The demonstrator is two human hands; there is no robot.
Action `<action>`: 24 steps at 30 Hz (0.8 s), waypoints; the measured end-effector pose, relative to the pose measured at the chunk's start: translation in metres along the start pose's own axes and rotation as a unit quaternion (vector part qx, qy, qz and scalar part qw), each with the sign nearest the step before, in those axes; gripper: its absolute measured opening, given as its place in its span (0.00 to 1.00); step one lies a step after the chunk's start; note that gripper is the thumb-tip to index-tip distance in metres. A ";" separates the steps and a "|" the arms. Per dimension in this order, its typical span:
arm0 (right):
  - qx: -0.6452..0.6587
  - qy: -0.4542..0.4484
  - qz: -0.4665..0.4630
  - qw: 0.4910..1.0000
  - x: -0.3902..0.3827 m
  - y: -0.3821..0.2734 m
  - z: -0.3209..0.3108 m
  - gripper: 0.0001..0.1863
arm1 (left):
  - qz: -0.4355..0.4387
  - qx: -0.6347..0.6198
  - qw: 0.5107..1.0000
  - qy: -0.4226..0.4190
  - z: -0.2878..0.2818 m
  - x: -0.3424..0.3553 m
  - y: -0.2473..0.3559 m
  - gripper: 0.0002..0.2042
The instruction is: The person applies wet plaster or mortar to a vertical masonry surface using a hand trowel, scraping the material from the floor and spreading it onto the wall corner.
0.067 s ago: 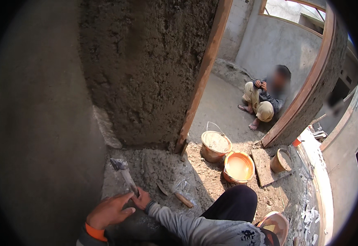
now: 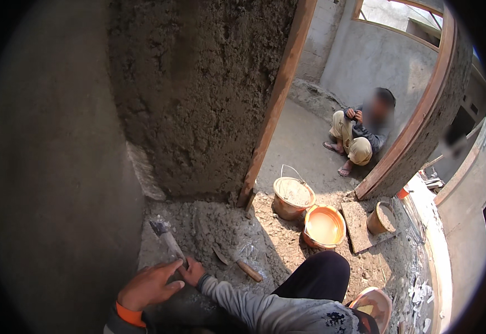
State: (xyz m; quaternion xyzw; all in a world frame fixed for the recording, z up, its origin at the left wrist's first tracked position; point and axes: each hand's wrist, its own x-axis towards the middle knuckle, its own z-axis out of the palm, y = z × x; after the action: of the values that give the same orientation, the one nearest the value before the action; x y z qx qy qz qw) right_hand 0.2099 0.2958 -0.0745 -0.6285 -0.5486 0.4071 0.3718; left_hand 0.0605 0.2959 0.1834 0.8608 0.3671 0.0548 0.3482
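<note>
My right hand (image 2: 194,272) grips the lower end of a hammer's wooden handle. The hammer (image 2: 170,242) slants up and left over the rough mortar floor, its grey metal head blurred and hard to make out. Beside it, my left hand (image 2: 149,286), with an orange cuff at the wrist, is open, thumb and fingers apart. Its fingertips are close to the handle's end; whether they touch is unclear. To the right of my right hand lies a trowel (image 2: 248,271) with a wooden grip, its blade on the mortar.
A wet-plastered wall (image 2: 198,100) rises ahead, edged by a wooden door frame (image 2: 276,106). Right of it stand a mortar bucket (image 2: 288,208), an orange bucket of cloudy liquid (image 2: 308,240), a board (image 2: 354,225) and a smaller bucket (image 2: 375,224). Another person (image 2: 359,133) squats beyond the doorway.
The hammer's head has dipped slightly lower, towards the floor. My left hand has hardly moved.
</note>
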 end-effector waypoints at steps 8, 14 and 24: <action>-0.068 -0.091 -0.029 0.993 -0.016 0.025 0.012 0.27 | 0.004 -0.012 1.000 -0.026 -0.003 -0.004 -0.010 0.26; -0.255 -0.213 0.055 0.942 -0.022 0.060 0.033 0.27 | -0.048 -0.014 0.998 -0.034 -0.012 -0.008 -0.015 0.26; -0.152 -0.178 0.122 0.965 -0.024 0.045 0.020 0.21 | -0.084 -0.033 0.995 -0.037 -0.010 -0.004 -0.002 0.27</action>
State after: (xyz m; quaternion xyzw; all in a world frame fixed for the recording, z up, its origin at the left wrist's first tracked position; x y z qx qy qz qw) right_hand 0.2072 0.2665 -0.1207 -0.6573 -0.5805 0.4664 0.1158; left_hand 0.0534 0.3000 0.1903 0.8166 0.4230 0.0058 0.3927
